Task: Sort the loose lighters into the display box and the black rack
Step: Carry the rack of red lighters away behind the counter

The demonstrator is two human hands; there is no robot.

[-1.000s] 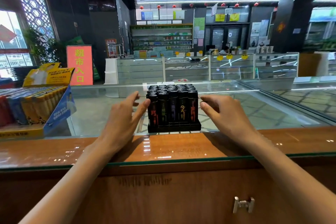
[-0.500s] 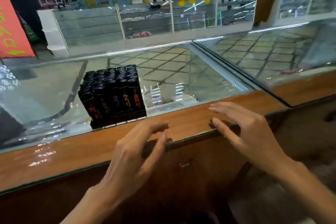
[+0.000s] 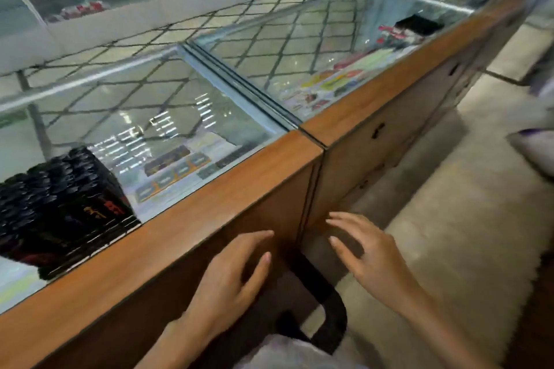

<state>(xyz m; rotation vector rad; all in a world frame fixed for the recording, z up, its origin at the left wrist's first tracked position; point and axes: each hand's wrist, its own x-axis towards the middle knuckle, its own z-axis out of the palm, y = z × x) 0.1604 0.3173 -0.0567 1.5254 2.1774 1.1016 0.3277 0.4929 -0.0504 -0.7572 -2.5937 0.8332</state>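
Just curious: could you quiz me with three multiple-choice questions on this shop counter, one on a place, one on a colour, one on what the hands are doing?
1. Where does the black rack stand? A on the floor; B on the glass counter top; C on a back shelf.
2. The counter's near edge is: A white; B green; C brown wood.
3. The left hand and right hand are: A open and empty; B each pinching a lighter; C gripping the rack.
Answers: 1 B, it sits on the glass; 2 C, wood grain shows; 3 A, fingers spread, nothing held.
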